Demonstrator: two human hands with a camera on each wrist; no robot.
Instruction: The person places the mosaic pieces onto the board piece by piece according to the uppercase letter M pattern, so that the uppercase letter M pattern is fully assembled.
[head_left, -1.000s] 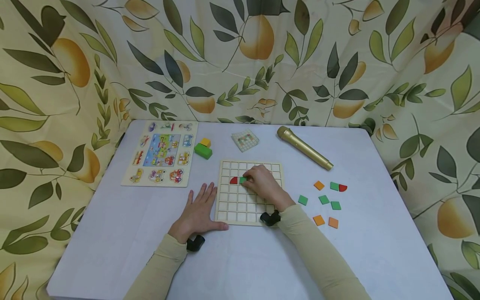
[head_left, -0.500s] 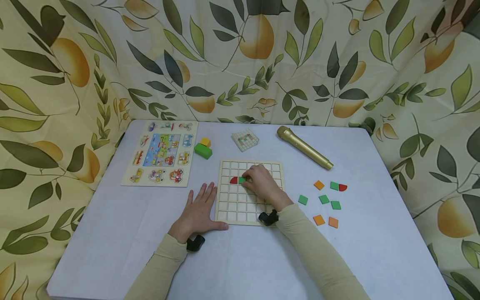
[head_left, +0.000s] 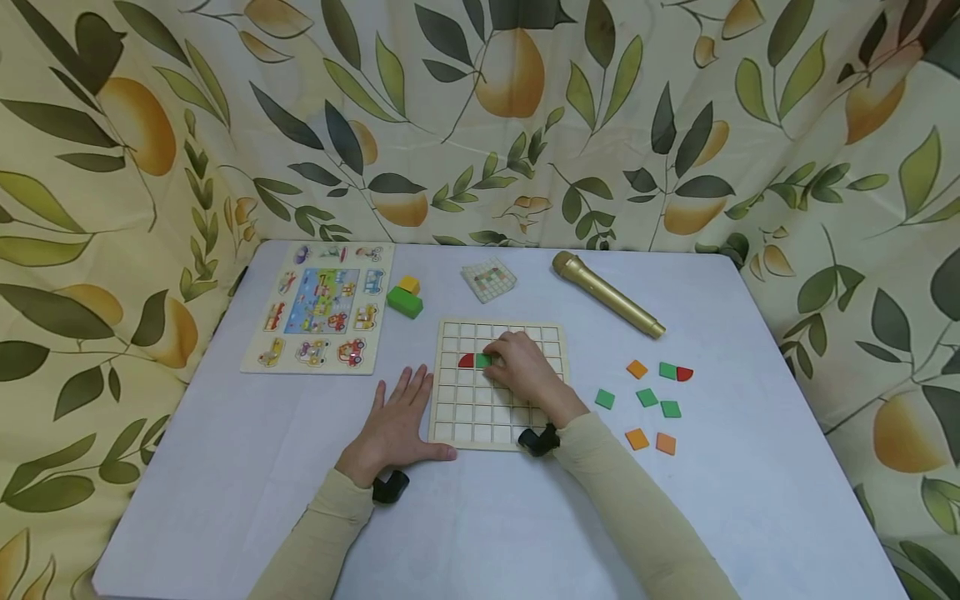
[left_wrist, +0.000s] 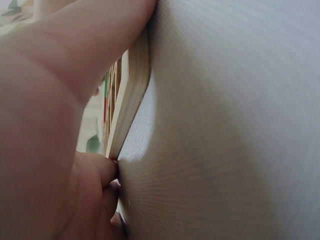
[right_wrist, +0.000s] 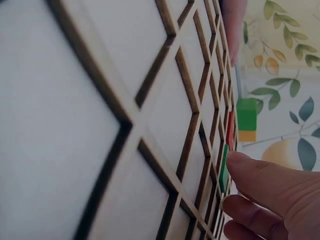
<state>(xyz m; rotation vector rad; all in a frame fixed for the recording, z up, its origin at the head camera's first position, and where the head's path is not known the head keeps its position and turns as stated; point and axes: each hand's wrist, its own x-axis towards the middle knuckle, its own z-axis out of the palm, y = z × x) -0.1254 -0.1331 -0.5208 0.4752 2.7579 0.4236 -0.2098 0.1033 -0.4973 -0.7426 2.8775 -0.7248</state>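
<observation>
My right hand [head_left: 528, 375] reaches over the wooden grid board [head_left: 467, 413] and pinches a green square tile [head_left: 482, 361], its fingertips right at the tile's edge. Just left of that tile, a red quarter-round piece [head_left: 467, 361] lies in a cell. In the right wrist view, the thumb [right_wrist: 239, 159] meets the green tile [right_wrist: 224, 169] low against the grid, with the other fingers curled below. My left hand [head_left: 393, 425] rests with fingers spread at the board's lower left corner, thumb along the front edge. The left wrist view shows the board's side [left_wrist: 131, 97] between thumb and fingers.
Right of the board lie several loose green tiles [head_left: 647, 397], orange tiles [head_left: 637, 439] and a red piece [head_left: 684, 375]. Behind are a gold microphone [head_left: 609, 296], a small pattern card [head_left: 489, 280], a green block [head_left: 405, 303], a yellow block [head_left: 408, 285] and a picture puzzle [head_left: 262, 342].
The green tile and the right hand's fingertips have shifted very slightly left, toward the red piece. My left hand has stayed in place.
</observation>
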